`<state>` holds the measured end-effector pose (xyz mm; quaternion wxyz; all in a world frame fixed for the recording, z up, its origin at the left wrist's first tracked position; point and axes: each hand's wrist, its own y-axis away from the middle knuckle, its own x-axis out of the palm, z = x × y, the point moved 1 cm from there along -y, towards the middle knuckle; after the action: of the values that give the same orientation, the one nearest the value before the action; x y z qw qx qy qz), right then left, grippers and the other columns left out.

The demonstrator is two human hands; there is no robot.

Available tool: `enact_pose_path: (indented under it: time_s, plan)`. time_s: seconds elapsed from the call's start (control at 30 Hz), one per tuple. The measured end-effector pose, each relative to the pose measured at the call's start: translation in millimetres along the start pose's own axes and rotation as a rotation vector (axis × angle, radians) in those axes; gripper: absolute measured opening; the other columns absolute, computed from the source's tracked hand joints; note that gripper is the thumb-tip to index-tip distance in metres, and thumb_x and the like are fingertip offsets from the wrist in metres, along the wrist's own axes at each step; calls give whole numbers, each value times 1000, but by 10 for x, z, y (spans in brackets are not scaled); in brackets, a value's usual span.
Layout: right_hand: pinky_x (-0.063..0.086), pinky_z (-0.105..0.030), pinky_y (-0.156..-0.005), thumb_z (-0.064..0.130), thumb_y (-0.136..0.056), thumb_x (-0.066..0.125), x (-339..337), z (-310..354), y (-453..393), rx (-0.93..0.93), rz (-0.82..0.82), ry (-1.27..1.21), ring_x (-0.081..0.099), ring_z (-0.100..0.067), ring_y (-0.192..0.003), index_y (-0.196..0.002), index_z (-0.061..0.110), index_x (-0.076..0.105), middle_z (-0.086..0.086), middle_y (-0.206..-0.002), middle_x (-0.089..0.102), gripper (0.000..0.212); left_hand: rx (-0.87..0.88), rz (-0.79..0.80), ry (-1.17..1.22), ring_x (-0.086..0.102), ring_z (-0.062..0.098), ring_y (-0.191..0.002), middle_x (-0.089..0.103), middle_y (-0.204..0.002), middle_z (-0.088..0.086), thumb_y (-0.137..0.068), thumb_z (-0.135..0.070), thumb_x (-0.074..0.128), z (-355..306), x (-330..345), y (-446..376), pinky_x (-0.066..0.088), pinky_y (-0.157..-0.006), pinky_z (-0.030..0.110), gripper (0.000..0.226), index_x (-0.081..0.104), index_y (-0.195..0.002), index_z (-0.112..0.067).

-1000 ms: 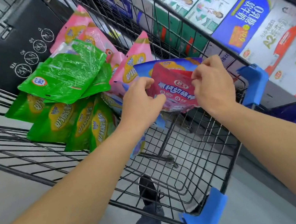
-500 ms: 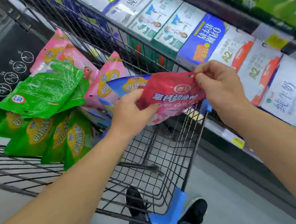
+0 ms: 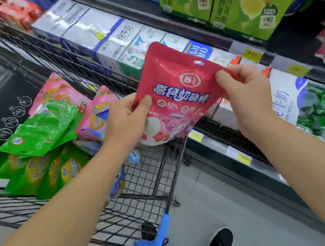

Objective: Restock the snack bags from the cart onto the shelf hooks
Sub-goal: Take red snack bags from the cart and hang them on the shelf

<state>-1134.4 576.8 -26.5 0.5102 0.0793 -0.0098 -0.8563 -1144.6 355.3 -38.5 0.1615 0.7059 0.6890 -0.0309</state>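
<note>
Pouch [image 3: 178, 91], red, held up at twelve o'clock over the cart [image 3: 145, 180]; left hand [image 3: 127, 117] and right hand [image 3: 245, 89] pinch its side edges. No hook visible; slick film could slip from thumb grips

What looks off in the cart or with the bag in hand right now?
Nothing looks damaged or spilled. The red snack bag is held tilted by the left hand and right hand, intact. In the cart, the green bags and pink bags lie in a loose, overlapping heap, untidy but not torn.
</note>
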Motion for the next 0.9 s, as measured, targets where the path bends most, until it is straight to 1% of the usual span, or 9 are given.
enact_pose_path:
  time_s: [0.1, 0.2, 0.4, 0.5, 0.57, 0.63, 0.77, 0.83, 0.9]
  plan:
    - [53, -33, -74, 14, -87, 66, -391, -62, -37, 78, 24, -38, 60, -11, -71, -80, 23, 65, 6, -74, 65, 11, -36, -62, 113, 67, 16, -73, 76, -80, -6, -99, -26, 56, -197, 264, 3, 56, -70, 44, 28, 74, -76, -26]
    - [50, -28, -68, 13, -90, 63, -856, -195, -56, 149, 40, -35, 59, -9, -66, -84, 23, 69, 10, -70, 65, 14, -52, -15, 180, 67, 23, -77, 77, -81, -1, -98, -23, 58, -404, 772, 71, 57, -74, 47, 29, 75, -75, -23]
    - [29, -27, -49, 18, -94, 61, -1811, -404, -34, 266, 1, 10, 36, -14, -46, -62, 26, 70, 9, -50, 49, 34, -137, 106, 199, 71, 28, -88, 77, -90, 5, -89, -36, 63, -543, 1927, 192, 57, -85, 55, 23, 76, -75, -23]
    - [29, -31, -54, 20, -94, 62, -2286, -534, -38, 321, -9, 55, 35, -14, -48, -79, 15, 73, -2, -64, 52, 20, -187, 144, 221, 71, 22, -80, 76, -82, -2, -94, -34, 59, -602, 2450, 273, 57, -76, 42, 26, 72, -78, -19]
    - [30, -31, -56, 26, -93, 61, -2598, -631, -17, 342, -43, 96, 36, -16, -54, -91, 2, 67, -16, -69, 47, 25, -242, 192, 256, 69, 19, -73, 75, -76, -2, -100, -29, 53, -675, 2809, 313, 56, -74, 40, 31, 68, -77, -15]
    - [44, -36, -62, 33, -88, 60, -2877, -709, -11, 356, -136, 86, 47, -19, -64, -91, 4, 64, -29, -78, 57, 29, -313, 236, 298, 70, 17, -69, 74, -73, -1, -101, -27, 53, -790, 3123, 368, 57, -74, 40, 30, 67, -78, -15]
    - [52, -39, -68, 22, -96, 57, -3193, -775, -70, 385, -294, -17, 57, -23, -74, -86, 2, 65, -21, -84, 68, 23, -332, 345, 231, 65, 12, -54, 68, -63, -1, -98, -19, 54, -848, 3406, 440, 53, -55, 31, 17, 66, -87, -11]
    - [53, -44, -74, 29, -93, 58, -3312, -789, -110, 364, -309, -5, 58, -30, -74, -93, 4, 66, -19, -81, 67, 26, -290, 381, 104, 65, 17, -61, 68, -73, 6, -98, -14, 54, -794, 3513, 440, 58, -60, 37, 17, 65, -91, -4]
    - [54, -48, -86, 33, -89, 60, -3353, -779, -148, 327, -301, 31, 66, -29, -83, -83, 12, 70, -9, -85, 74, 24, -262, 362, 1, 66, 22, -68, 68, -80, 11, -99, -16, 54, -761, 3548, 398, 61, -70, 45, 19, 63, -94, 0]
